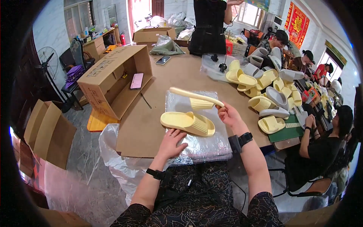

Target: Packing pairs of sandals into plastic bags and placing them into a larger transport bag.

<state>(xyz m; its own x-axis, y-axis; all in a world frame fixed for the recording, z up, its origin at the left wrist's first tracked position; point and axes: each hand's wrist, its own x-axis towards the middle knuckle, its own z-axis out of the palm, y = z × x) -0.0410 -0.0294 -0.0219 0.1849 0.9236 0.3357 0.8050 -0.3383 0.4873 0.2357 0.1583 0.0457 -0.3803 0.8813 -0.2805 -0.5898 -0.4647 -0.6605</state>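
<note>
The right hand (228, 113) pinches one yellow slipper (196, 99) by its heel, sole up, while the left hand (171, 140) rests open at six o'clock of its mate (188, 123) on the plastic bags (204, 145) — light, soft foam, likely best held by the rim.

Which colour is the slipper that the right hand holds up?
Pale yellow slipper, clearest in the head view.
</note>
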